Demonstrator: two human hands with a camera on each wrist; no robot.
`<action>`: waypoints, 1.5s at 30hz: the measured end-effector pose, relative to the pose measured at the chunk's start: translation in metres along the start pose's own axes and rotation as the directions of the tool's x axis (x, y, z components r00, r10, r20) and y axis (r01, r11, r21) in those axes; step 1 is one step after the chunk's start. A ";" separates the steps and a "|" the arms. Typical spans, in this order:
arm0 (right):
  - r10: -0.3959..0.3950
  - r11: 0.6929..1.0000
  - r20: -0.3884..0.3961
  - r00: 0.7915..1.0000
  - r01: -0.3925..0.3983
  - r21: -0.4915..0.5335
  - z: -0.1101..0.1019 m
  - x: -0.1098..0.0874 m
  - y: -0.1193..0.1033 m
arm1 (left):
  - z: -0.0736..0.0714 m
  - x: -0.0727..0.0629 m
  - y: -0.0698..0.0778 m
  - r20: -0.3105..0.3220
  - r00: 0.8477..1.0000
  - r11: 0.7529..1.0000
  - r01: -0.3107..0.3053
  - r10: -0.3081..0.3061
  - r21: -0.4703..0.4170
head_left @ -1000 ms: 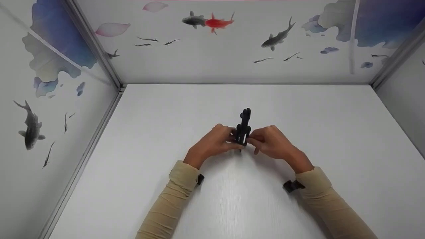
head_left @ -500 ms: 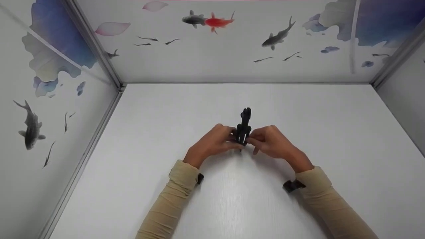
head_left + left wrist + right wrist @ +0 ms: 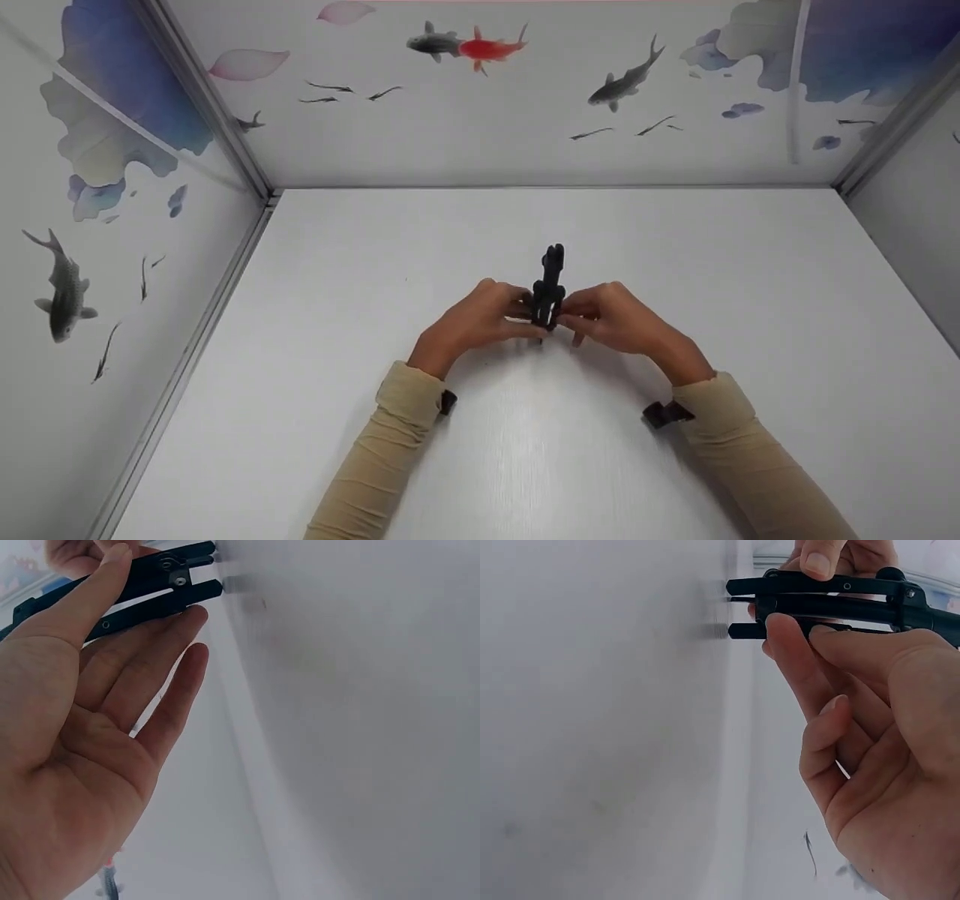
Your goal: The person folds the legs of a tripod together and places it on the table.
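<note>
A small black tripod (image 3: 551, 279) stands upright near the middle of the table, its legs close together and their tips down at the tabletop. My left hand (image 3: 480, 319) holds it from the left. In the left wrist view the thumb lies across the legs (image 3: 201, 592), with fingers on the other side and the lower ones stretched out. From the right, my right hand (image 3: 619, 322) pinches one leg low down between thumb and fingers. The right wrist view shows narrow gaps between the legs (image 3: 742, 586); the tripod's top is cut off there.
The white tabletop (image 3: 360, 247) spreads around both hands. White panels printed with fish and leaves stand behind (image 3: 480, 142) and at the left (image 3: 112, 300), joined by a grey metal frame (image 3: 225, 112). Black wrist cameras (image 3: 664, 414) sit under the sleeve cuffs.
The head view has shifted very slightly. Both hands keep their hold on the tripod in almost the same place.
</note>
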State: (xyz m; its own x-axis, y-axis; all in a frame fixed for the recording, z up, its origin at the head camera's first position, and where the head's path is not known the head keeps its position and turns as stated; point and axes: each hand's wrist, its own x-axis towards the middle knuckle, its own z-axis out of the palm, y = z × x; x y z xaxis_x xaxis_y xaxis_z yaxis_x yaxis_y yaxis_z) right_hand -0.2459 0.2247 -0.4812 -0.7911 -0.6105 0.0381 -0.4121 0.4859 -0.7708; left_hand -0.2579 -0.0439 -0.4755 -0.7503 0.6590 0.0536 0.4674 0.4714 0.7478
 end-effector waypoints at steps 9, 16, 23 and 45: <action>0.010 0.998 0.025 1.000 -0.009 -0.058 0.004 0.002 0.001 | -0.022 -0.013 0.019 -0.283 0.959 0.999 -0.043 0.035 -0.020; -0.010 0.996 0.025 1.000 0.012 -0.088 0.006 0.001 0.003 | -0.020 -0.004 0.037 -0.548 0.761 0.911 -0.411 0.348 0.008; -0.023 0.994 0.031 0.999 0.026 -0.107 0.006 0.001 0.001 | -0.014 -0.002 0.045 -0.561 0.724 0.875 -0.484 0.400 -0.002; -0.039 0.993 0.001 0.999 0.039 -0.115 -0.002 -0.001 0.003 | -0.025 -0.006 0.039 -0.627 0.684 0.885 -0.465 0.374 0.020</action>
State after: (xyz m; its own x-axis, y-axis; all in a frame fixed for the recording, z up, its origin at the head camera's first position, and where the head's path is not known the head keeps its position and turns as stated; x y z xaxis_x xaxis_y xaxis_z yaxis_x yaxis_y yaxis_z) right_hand -0.2474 0.2280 -0.4819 -0.7741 -0.6294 0.0678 -0.4917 0.5304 -0.6906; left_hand -0.2470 -0.0437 -0.4297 -0.6311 0.2596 0.7310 0.7723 0.1224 0.6233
